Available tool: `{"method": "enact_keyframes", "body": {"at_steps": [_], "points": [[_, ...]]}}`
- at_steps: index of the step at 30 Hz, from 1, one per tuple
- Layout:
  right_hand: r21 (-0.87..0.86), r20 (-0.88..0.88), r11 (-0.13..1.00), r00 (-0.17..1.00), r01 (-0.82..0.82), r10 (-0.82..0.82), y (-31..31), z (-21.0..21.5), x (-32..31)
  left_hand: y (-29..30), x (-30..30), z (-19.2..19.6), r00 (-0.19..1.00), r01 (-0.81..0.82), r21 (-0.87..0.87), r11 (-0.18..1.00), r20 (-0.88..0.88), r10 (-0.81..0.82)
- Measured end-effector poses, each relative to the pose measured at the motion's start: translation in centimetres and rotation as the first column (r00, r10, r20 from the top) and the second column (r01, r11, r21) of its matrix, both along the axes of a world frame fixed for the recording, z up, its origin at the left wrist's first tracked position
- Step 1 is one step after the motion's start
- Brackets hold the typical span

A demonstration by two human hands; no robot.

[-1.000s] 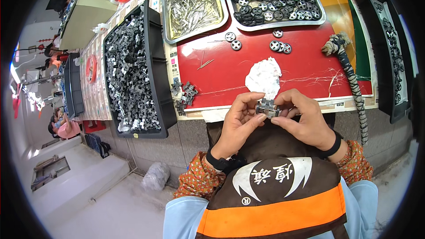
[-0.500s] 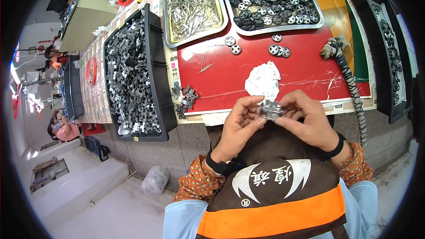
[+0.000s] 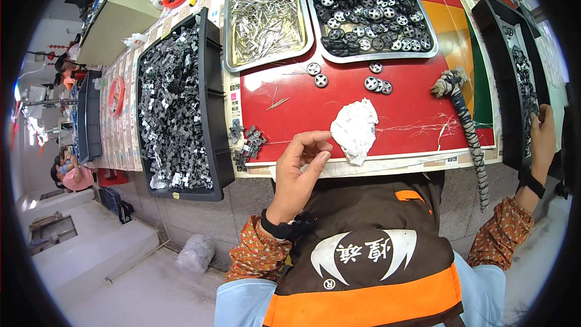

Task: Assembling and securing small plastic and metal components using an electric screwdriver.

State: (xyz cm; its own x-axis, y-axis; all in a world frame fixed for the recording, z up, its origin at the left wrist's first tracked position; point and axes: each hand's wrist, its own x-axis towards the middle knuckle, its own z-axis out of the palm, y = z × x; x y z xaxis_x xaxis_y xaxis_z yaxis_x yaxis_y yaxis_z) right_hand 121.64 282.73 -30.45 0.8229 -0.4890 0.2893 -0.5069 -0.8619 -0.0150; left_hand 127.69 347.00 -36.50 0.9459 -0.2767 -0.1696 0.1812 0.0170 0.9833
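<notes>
My left hand (image 3: pixel 299 169) hovers at the table's front edge with its fingers loosely apart and nothing in them. It is just left of a crumpled white cloth (image 3: pixel 356 128) on the red mat (image 3: pixel 315 109). A small heap of grey metal parts (image 3: pixel 248 140) lies to the left of that hand. My right hand (image 3: pixel 541 136) is stretched far to the right, its fingers over the near end of a black tray (image 3: pixel 493 72) of dark parts. I cannot see whether it holds anything.
A big black bin (image 3: pixel 215 103) of grey metal pieces stands at the left. At the back are a steel tray of pins (image 3: pixel 227 30) and a steel tray of black wheels (image 3: pixel 375 59). Loose wheels (image 3: pixel 378 83) and a striped wrapped stick (image 3: pixel 466 121) lie on the mat.
Both hands held a small metal part together at the table edge. Now my right hand has swung out to the right-hand tray, and my left hand stays behind, empty.
</notes>
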Motion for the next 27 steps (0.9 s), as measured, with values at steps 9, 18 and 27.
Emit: {"method": "enact_keyframes", "body": {"at_steps": [9, 18, 27], "points": [[0.334, 0.277, 0.647, 0.728, -0.685, 0.627, 28.7, 0.5, 8.6, 0.8, 1.4, 0.0, 0.988, -0.072, 0.246, 0.967, 0.147, 0.037], [0.256, 0.258, 0.390, 0.451, -0.885, 0.854, 43.8, -4.6, 18.1, 1.8, 6.0, 2.4, 0.898, -0.345, 0.460, 0.818, 0.417, 0.144], [0.216, 0.127, 0.429, 0.461, -0.877, 0.878, 48.4, -8.4, 22.7, 5.9, 2.8, 2.5, 0.860, -0.477, 0.418, 0.773, 0.402, 0.313]]}}
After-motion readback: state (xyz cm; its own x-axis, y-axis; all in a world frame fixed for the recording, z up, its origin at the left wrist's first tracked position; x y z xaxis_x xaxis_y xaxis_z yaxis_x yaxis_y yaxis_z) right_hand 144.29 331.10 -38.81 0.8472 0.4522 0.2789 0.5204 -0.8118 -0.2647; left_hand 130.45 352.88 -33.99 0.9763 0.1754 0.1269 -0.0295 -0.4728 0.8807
